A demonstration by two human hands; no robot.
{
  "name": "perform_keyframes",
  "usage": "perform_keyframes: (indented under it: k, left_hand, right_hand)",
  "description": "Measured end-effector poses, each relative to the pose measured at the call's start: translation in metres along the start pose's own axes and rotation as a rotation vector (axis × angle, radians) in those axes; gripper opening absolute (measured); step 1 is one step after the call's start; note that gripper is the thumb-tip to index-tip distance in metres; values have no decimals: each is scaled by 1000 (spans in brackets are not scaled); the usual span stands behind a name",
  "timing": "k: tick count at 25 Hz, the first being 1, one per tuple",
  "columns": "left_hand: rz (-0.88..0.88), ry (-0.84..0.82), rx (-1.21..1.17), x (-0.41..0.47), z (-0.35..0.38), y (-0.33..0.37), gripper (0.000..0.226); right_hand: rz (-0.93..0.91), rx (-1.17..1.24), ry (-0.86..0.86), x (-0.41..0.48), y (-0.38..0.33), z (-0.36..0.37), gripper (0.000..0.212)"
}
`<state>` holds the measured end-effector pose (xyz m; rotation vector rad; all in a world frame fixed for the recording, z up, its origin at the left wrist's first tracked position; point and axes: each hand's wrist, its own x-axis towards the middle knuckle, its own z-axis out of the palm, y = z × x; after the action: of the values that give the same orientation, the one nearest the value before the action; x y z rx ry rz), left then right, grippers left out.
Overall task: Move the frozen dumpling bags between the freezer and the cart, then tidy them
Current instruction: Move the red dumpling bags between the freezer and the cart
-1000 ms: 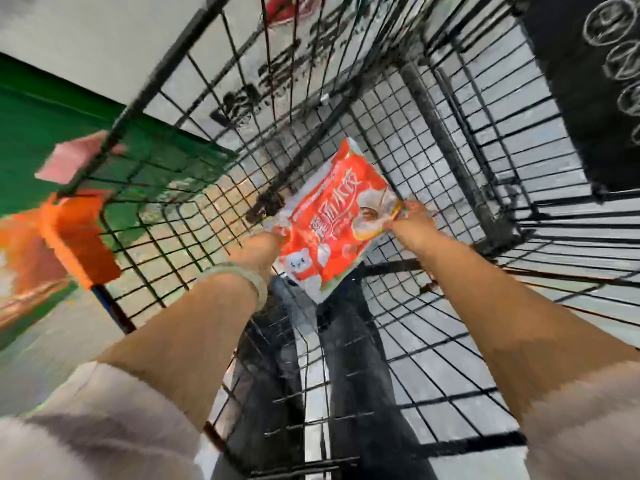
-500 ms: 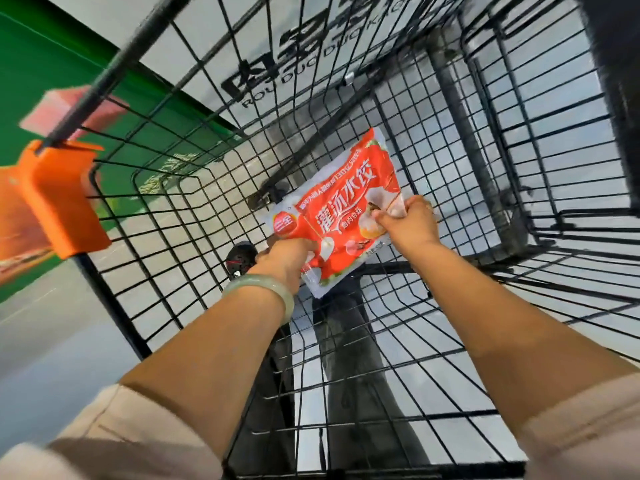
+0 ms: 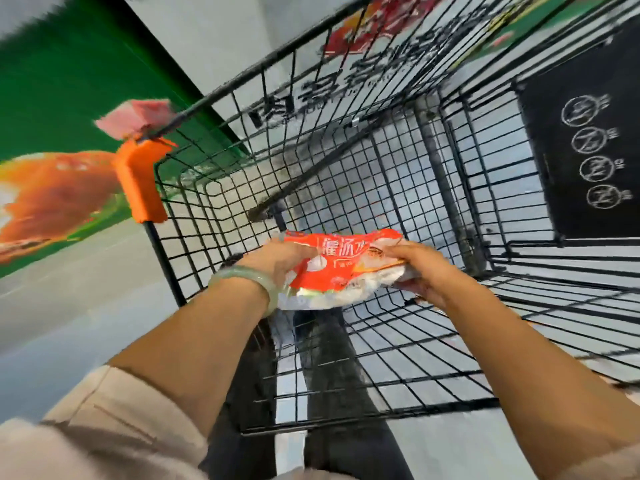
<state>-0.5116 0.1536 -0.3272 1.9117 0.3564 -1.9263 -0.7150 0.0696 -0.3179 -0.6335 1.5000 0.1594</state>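
From the head camera, the red dumpling bag (image 3: 341, 268) is held over the black wire cart (image 3: 398, 188) — the left hand (image 3: 278, 259) grips its left end, fingers curled round it, the right hand (image 3: 420, 268) pinches its right end — near the orange corner guard (image 3: 140, 180).

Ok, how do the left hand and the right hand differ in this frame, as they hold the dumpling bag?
The left hand has a pale green bangle at its wrist; the right hand has a bare wrist. The left hand grips the bag's left end, the right hand its right end, thumb on top. Shared: both hold the same red dumpling bag, roughly level, over the basket of the wire cart.
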Motion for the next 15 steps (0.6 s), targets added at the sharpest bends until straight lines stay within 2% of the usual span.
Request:
perform_keyframes:
  k: [4,7,10,13,15]
  left_hand:
    - [41,-125,-125,-65,-25,4,27]
    - [160,-137,-130,-116,-48,21,12]
    - [287,-126,-40,-158,-81,32,4]
    - [376,-182,-40,-198,-139,32,8]
    - [410,-213,-84,-222,-181,29,23]
  right_hand:
    - [-44,-24,61,-58,-21,9,6]
    - [-91,-28,81,-98,-35,33,17]
    - [-170,-85,106,-134,-38,73,24]
    - [-228,-125,145,-172,-35,128,22]
    - [-258,-142,137,-197,-38,166,23]
